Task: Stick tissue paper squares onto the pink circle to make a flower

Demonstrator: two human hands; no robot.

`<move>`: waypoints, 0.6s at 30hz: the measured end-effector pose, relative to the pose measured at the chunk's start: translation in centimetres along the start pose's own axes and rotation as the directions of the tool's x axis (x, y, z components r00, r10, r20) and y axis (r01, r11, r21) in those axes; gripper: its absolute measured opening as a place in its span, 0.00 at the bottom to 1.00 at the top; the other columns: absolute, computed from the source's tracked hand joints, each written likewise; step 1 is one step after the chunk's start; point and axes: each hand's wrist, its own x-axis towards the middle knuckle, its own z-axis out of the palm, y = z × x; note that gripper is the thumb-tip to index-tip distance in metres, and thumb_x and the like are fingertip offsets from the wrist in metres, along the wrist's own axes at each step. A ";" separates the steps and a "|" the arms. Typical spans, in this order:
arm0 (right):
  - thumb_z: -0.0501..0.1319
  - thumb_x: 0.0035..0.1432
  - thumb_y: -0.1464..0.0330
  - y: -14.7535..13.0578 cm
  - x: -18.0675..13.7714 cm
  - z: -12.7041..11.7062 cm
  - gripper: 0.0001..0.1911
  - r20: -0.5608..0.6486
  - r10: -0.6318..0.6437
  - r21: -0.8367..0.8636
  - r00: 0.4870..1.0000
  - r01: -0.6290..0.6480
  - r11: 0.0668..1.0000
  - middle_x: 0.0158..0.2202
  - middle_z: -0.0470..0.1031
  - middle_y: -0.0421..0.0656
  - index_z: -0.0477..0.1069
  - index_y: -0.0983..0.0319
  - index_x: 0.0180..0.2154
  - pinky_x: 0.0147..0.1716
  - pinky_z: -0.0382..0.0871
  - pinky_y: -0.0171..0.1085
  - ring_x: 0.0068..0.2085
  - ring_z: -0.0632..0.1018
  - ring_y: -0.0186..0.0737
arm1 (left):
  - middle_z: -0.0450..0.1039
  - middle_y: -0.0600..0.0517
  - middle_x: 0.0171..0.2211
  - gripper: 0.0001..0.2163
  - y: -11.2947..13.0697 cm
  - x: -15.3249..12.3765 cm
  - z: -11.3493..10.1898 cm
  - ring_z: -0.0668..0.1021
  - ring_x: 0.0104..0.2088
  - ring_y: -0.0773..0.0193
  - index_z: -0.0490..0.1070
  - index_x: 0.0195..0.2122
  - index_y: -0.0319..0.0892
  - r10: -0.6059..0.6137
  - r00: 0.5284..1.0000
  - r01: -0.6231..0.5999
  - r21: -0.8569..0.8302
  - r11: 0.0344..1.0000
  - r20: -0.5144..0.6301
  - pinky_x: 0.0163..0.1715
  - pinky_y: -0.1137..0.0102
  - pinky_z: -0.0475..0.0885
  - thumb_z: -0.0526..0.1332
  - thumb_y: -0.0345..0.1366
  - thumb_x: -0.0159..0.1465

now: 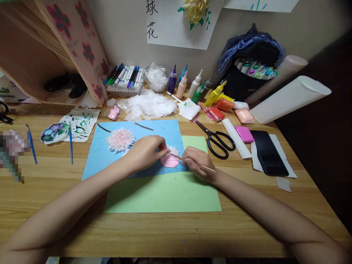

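Note:
My right hand is closed around a thin wooden stick. The stick's tip lies over a flat pink piece, which looks like modelling clay. At that piece's upper edge, my left hand has its thumb and fingertips pinched together; what they hold is too small to make out. A fluffy white flower shows partly behind the pink piece. Left of it, a pale pink paper flower lies on blue paper. Two dark curved strips are on the blue sheet, which overlaps green paper.
Black-handled scissors and a phone lie to the right. Paint bottles, white tissue and markers line the back. Clay packets sit behind the scissors. Two blue paintbrushes rest at left.

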 end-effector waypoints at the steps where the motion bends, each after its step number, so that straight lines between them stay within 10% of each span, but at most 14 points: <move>1: 0.43 0.67 0.63 0.0 0.0 0.0 0.19 0.002 0.007 -0.006 1.000 -0.007 1.000 0.23 0.65 0.41 0.63 0.61 0.28 0.28 0.60 0.36 0.26 0.66 0.35 | 0.75 0.51 0.32 0.10 -0.4 0.1 -0.2 0.73 0.31 0.63 0.71 0.32 0.42 -0.003 1.000 0.003 0.022 1.000 -0.007 0.28 0.71 0.61 0.54 0.41 0.61; 18: 0.42 0.67 0.58 -1.0 5.4 0.0 0.26 0.102 0.285 0.005 0.953 -0.287 0.958 0.18 0.64 0.38 0.60 0.61 0.20 0.26 0.59 0.33 0.22 0.67 0.31 | 0.76 0.52 0.32 0.08 -4.6 2.1 -1.1 0.75 0.33 0.65 0.72 0.32 0.39 -0.026 0.997 0.023 0.038 0.999 0.072 0.32 0.73 0.65 0.56 0.25 0.54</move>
